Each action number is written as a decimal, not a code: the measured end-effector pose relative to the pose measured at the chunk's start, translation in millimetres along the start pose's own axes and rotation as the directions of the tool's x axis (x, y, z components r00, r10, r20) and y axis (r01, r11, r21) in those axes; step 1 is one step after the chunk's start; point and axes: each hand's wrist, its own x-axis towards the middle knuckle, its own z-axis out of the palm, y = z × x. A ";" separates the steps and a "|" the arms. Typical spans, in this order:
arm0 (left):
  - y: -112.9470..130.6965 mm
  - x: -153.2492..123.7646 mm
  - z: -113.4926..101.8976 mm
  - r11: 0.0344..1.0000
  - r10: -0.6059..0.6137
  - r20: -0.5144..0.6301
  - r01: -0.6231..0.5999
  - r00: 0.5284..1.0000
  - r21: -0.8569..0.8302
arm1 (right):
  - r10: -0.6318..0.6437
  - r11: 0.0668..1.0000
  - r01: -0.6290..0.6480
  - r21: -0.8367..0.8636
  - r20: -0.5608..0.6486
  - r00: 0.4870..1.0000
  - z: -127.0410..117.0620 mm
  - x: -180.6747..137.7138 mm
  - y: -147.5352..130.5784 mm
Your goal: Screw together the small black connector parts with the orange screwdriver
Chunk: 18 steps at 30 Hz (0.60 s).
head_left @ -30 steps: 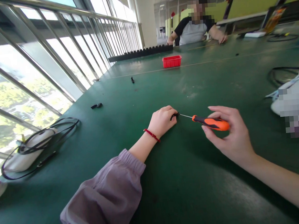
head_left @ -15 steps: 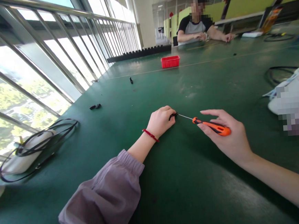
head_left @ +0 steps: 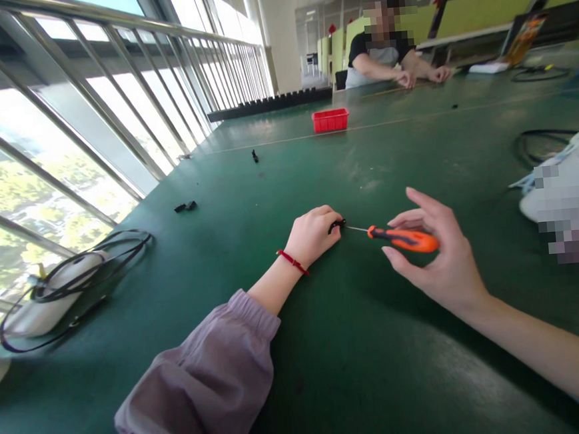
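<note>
1. My right hand point(head_left: 448, 261) has opened vs half a second ago: forefinger lifted, thumb now off the screwdriver point(head_left: 406, 240), fingers spread wide around its handle. Can't tell if the curled ones behind bear on it. Screwdriver shifted slightly toward my left hand point(head_left: 315, 232).
2. Left hand unchanged: left of the screwdriver, fingertips pinched on a small black part point(head_left: 337, 224) at the end of the shaft. Red cord bracelet point(head_left: 293, 262) on that wrist.
3. Screwdriver: bulbous orange handle with black inlays, thin straight metallic shaft. Black part looks curved, mostly hidden by my fingers.
4. Table point(head_left: 342, 373): dark green, smooth, soft sheen under and around the screwdriver. Two black pieces point(head_left: 185, 206) lie side by side, left of it and farther out.
5. Red bin point(head_left: 331, 121), ribbed walls, beyond the screwdriver and a bit left. Long black toothed rail point(head_left: 285, 101) past that.
6. Far beyond the screwdriver, a co-worker point(head_left: 384, 57), hands now closer together than before. Green partitions point(head_left: 488, 7) behind.
</note>
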 end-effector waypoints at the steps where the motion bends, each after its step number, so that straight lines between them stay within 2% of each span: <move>1: 0.2 0.0 -0.1 1.000 0.000 0.001 0.000 1.000 -0.002 | 0.018 1.000 -0.018 0.003 0.028 0.999 0.4 0.3 0.2; 4: 1.3 0.0 -0.4 1.000 -0.009 0.004 0.009 1.000 -0.005 | 0.078 0.997 -0.076 -0.034 0.061 0.995 0.7 0.8 0.2; 7: 1.9 0.1 -0.5 1.000 -0.026 0.009 0.026 1.000 -0.017 | 0.073 0.997 -0.070 -0.040 0.064 0.995 0.3 1.1 -0.9; 10: -0.5 0.4 0.2 0.995 -0.071 -0.005 0.070 0.997 -0.065 | 0.048 0.998 -0.041 -0.045 0.173 0.984 0.6 1.3 -0.9; 15: -11.5 1.2 3.7 0.961 -0.178 -0.049 0.164 0.983 -0.222 | 0.013 0.974 0.074 -0.216 0.375 0.927 5.1 -0.8 7.7; 18: -16.4 1.3 6.4 0.942 -0.180 -0.025 0.165 0.983 -0.290 | 0.004 0.955 0.121 -0.269 0.424 0.906 8.6 -3.2 13.1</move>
